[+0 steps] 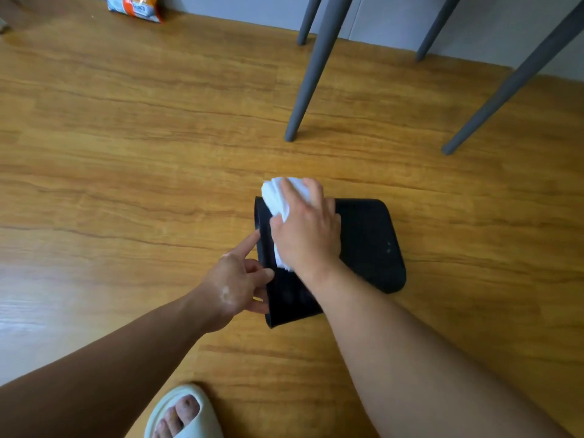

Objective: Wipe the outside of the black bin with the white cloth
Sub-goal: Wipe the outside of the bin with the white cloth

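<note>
The right hand [308, 235] lies palm down with its fingers curved over a bunched white cloth [275, 192], holding it and pressing it against the upward-facing side of the black bin [369, 241]. The cloth bulges out beyond the fingertips at the bin's far left corner, and a strip of it shows beneath the heel of the palm. The left hand [234, 286] is at the bin's left edge: its index finger [249, 245] is stretched out and touches that edge, while the other fingers are curled against the edge lower down and grip it. The bin lies on its side on the wooden floor [126, 153], its long straight edge toward the left and its rounded end toward the right. Both forearms are bare and reach in from the bottom of the view. Near the bottom edge a foot in a pale slipper [202, 415] stands on the floor. Beyond the bin, well apart from it, four slanted grey legs [311, 74] of furniture rest on the floor in front of a grey wall [395, 23]. At the far left, an orange and white packet [134, 6] lies against the wall.
</note>
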The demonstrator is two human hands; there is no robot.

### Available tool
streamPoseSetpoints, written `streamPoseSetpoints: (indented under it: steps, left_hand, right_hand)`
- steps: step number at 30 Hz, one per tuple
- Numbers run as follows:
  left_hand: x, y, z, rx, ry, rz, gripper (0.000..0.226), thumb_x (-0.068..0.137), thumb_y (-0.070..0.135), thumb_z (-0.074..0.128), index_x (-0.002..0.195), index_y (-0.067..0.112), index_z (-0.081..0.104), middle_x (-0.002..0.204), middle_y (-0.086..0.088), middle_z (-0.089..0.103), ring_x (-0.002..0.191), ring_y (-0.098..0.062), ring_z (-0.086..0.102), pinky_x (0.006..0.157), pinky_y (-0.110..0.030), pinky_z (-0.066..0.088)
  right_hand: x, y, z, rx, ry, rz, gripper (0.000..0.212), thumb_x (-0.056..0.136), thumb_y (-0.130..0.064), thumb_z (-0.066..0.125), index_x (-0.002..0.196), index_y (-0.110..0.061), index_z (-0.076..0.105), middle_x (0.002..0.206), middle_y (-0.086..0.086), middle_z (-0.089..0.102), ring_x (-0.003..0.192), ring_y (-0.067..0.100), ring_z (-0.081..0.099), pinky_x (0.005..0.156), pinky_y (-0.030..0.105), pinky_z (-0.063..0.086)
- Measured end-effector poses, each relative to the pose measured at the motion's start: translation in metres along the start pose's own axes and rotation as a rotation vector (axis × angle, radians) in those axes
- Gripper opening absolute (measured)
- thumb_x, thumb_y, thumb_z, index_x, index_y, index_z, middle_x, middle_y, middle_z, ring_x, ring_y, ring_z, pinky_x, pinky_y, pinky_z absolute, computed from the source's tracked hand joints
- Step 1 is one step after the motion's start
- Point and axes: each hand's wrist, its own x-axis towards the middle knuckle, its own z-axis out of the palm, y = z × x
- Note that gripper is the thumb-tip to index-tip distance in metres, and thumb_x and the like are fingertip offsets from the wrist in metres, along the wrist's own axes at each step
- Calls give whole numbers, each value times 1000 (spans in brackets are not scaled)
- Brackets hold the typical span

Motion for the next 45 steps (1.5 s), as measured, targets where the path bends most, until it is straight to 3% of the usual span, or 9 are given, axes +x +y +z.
streamPoseSetpoints:
  steps: [3, 10, 17, 19, 27, 33, 36, 41, 45]
  left_hand:
    - [1, 0, -1, -12, 38, 15, 76, 98, -5, 60, 158, 34, 34, 79, -17, 59, 76, -35, 64, 61, -46, 64]
    - [1, -4, -3, 30, 40, 33, 76, 98, -2, 63, 155, 40, 36, 82, -19, 65, 83, -41, 70, 64, -48, 64]
    - [-3, -4, -1, -13, 27, 29, 80, 98, -3, 59, 157, 43, 32, 85, -15, 66, 84, -37, 71, 63, -42, 63]
    - [-3, -5, 0, -8, 19, 20, 82, 98, -4, 59, 157, 44, 29, 83, -14, 65, 83, -38, 71, 65, -46, 63]
    - [-2, -4, -1, 28, 51, 26, 80, 98, -6, 59, 157, 42, 33, 79, -17, 65, 77, -38, 74, 66, -50, 63]
    - [-7, 1, -2, 32, 25, 11, 80, 98, -6, 58, 157, 42, 33, 99, -33, 67, 90, -45, 73, 66, -47, 64]
    - [-6, 2, -1, 45, 33, 7, 82, 98, -6, 58, 157, 43, 30, 92, -26, 69, 88, -43, 74, 67, -48, 64]
    - [-4, 1, -2, 48, 67, -6, 82, 97, -6, 61, 158, 41, 32, 79, -19, 68, 85, -46, 73, 70, -55, 64]
    - [-10, 1, -4, 35, 52, 7, 79, 98, -6, 60, 157, 40, 34, 68, -8, 69, 70, -31, 74, 66, -49, 64]
  right_hand:
    - [17, -3, 2, -9, -22, 32, 52, 91, -33, 59, 141, -40, 47, 145, -3, 39, 111, 32, 47, 92, 43, 43]
    - [-85, 48, -9, -69, 64, -198, 68, 87, -29, 68, 149, -38, 43, 152, 0, 39, 108, 25, 50, 85, 40, 49]
    - [-42, 156, -34, 48, 204, 442, 56, 96, -25, 59, 150, -29, 46, 151, 2, 44, 129, 32, 49, 99, 41, 46]
    - [-48, 151, -31, 51, 243, 490, 54, 96, -24, 59, 149, -26, 47, 151, 3, 45, 130, 33, 49, 98, 42, 46]
    - [-125, 47, -7, 24, 129, 68, 80, 79, -31, 78, 151, -35, 43, 153, -1, 38, 116, 20, 50, 87, 27, 50]
    - [-77, 131, -34, -20, 197, 290, 63, 89, -26, 68, 148, -32, 48, 152, -4, 43, 120, 27, 55, 87, 34, 51]
    - [-69, 129, -36, 20, 207, 409, 62, 92, -27, 65, 151, -32, 45, 154, -3, 43, 128, 28, 50, 92, 36, 49]
    - [-124, 46, -8, 30, 101, 126, 79, 83, -33, 75, 152, -39, 38, 156, -7, 34, 118, 18, 47, 88, 29, 53]
    - [-116, 75, -18, 31, 99, 94, 78, 82, -34, 75, 151, -40, 40, 154, -7, 37, 115, 17, 48, 89, 29, 52]
